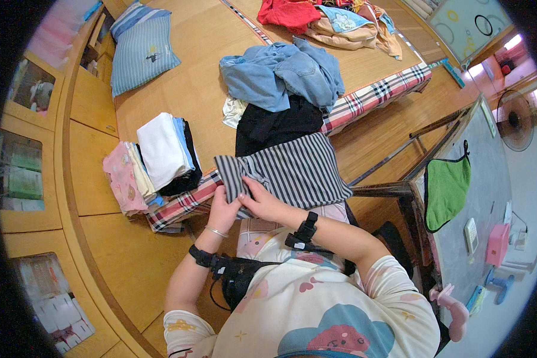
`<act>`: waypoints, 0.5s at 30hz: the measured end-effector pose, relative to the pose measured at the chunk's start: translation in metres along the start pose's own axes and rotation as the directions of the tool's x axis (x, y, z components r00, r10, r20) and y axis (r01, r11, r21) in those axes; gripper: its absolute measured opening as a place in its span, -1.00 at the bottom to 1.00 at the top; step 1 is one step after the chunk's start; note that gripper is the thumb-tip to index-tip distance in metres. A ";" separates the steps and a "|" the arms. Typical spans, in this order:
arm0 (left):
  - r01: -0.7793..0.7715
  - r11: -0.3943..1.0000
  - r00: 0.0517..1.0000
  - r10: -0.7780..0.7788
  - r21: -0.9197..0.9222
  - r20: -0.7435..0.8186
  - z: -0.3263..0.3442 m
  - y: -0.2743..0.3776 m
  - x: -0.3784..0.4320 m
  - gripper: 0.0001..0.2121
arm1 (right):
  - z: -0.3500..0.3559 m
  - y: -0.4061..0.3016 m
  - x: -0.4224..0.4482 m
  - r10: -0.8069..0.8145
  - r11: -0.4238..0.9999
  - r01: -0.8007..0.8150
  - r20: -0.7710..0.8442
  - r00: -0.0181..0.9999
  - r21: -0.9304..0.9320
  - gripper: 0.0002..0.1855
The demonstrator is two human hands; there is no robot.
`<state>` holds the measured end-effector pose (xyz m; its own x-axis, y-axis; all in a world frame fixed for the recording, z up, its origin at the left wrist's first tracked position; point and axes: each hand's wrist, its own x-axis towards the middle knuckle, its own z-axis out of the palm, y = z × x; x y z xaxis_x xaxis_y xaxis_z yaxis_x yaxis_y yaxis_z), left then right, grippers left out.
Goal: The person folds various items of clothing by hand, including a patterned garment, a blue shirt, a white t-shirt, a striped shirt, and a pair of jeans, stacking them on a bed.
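A black-and-grey striped garment (295, 168) lies across my lap and the edge of the mat-covered bed (192, 94), its left end turned up. My left hand (223, 208) grips the near edge of that left end. Close beside it, my right hand (262, 201) pinches the same cloth, the two thumbs nearly touching. Beyond the striped cloth is a black garment (277, 125), with crumpled blue denim clothing (286, 74) partly over it. To the left stands a row of folded clothes, among them a white one (163, 150) and a pink one (123, 179).
A striped pillow (143, 53) rests at the bed's far left, red clothing (288, 15) and a tan garment (344, 33) at the far side. Wooden cabinets (94, 165) line the left. At right, a grey-topped table (452, 241) holds a green cloth (447, 190); a fan (514, 118) stands beyond.
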<state>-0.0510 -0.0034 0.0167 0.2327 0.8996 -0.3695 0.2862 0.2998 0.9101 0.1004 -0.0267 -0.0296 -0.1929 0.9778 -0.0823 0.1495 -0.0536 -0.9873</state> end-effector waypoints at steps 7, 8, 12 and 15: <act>-0.096 0.992 0.943 0.117 -0.080 0.312 0.054 0.027 0.013 -0.73 | -0.049 0.002 -0.024 0.312 0.613 -0.308 0.136 0.941 0.728 -0.16; -0.117 0.990 0.927 0.138 -0.080 0.349 0.062 0.026 0.016 -0.75 | -0.058 0.017 -0.029 0.362 0.491 -0.362 0.192 0.912 0.793 -0.09; -0.485 0.804 0.858 0.363 0.344 0.363 0.078 0.016 0.029 -0.71 | -0.096 0.007 -0.053 0.548 0.434 -0.435 0.153 0.823 0.789 -0.11; -0.521 0.608 0.853 0.358 0.599 0.379 0.084 0.017 0.038 -0.64 | -0.109 0.010 -0.062 0.652 0.526 -0.477 0.026 0.758 0.704 -0.23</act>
<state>0.0412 0.0095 0.0020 0.6532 0.7548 -0.0601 0.6095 -0.4770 0.6332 0.2192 -0.0659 -0.0200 -0.0738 0.7006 -0.7097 -0.5119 -0.6374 -0.5760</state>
